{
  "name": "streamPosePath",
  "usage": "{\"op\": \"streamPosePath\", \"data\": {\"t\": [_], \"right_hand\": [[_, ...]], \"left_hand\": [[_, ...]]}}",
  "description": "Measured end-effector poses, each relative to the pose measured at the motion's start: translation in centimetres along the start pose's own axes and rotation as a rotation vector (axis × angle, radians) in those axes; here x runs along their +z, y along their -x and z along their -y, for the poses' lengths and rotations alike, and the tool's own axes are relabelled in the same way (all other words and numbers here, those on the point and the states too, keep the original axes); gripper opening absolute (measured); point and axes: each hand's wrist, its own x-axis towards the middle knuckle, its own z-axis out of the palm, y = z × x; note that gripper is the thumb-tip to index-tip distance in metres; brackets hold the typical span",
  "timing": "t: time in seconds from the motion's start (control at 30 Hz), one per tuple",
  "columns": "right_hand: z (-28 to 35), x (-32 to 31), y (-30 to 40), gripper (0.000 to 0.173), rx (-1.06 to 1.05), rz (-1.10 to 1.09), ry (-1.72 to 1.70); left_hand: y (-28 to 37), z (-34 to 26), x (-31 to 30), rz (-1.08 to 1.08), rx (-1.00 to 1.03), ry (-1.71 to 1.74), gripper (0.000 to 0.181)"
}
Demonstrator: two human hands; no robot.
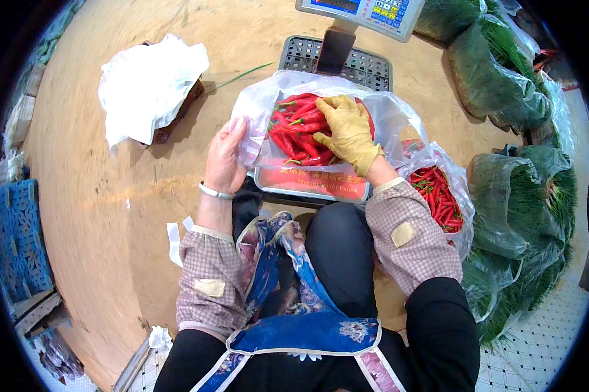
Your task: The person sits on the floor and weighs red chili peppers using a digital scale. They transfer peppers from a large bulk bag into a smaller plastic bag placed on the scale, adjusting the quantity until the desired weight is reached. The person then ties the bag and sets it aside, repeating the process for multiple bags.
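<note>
Red chili peppers (294, 134) with green stems lie in a clear plastic bag (257, 98) on the platform of a weighing scale (311, 185). My bare left hand (227, 157) pinches the bag's left edge between thumb and fingers. Over the peppers rests my right hand (349, 131), in a yellow rubber glove, its thumb apart from the fingers. Its palm side is hidden, so whether it grips any peppers cannot be seen. Beside my right forearm stands a second plastic bag (463, 206) holding more red peppers (436, 198).
The scale's display and keypad (372, 12) rise beyond the bag, above a black perforated tray (299, 51). White plastic bags (152, 88) cover a brown basket (179, 115) at left. Bagged green vegetables (500, 201) line the right side. A blue plastic crate (20, 240) stands far left.
</note>
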Motion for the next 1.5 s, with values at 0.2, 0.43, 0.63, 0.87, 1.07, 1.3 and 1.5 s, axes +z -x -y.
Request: {"op": "streamPosePath", "data": {"t": [0.2,0.43,0.63,0.87,1.07,1.3,1.5], "right_hand": [[1.6,2.0,0.2,0.043,-0.208,-0.051,0.001],[0.3,0.0,-1.1,0.021,-0.216,-0.207,-0.117],[2.5,-8.3,2.8,0.022,0.101,-0.234,-1.105],[-12.3,-29.6,12.5,0.019,0.463,-0.329,-0.642],[-22.2,-48.2,16.8,0.032,0.486,-0.752,-0.636],[-7.8,-23.3,11.4,0.033,0.582,-0.062,-0.992],[-2.4,-7.3,8.0,0.033,0.141,0.178,-0.789]], "left_hand": [[0.3,-0.2,-0.3,-0.017,0.009,0.025,0.017],[-0.4,0.2,0.6,-0.035,0.009,-0.032,0.018],[-0.5,0.7,-0.7,-0.105,-0.003,-0.006,0.02],[-0.1,-0.5,0.6,-0.066,-0.004,-0.08,0.015],[-1.3,2.4,-1.2,0.067,-0.02,0.011,0.013],[-0.7,0.9,-1.4,0.065,-0.005,-0.187,0.025],[-0.7,0.7,-1.4,0.096,0.003,-0.047,0.025]]}}
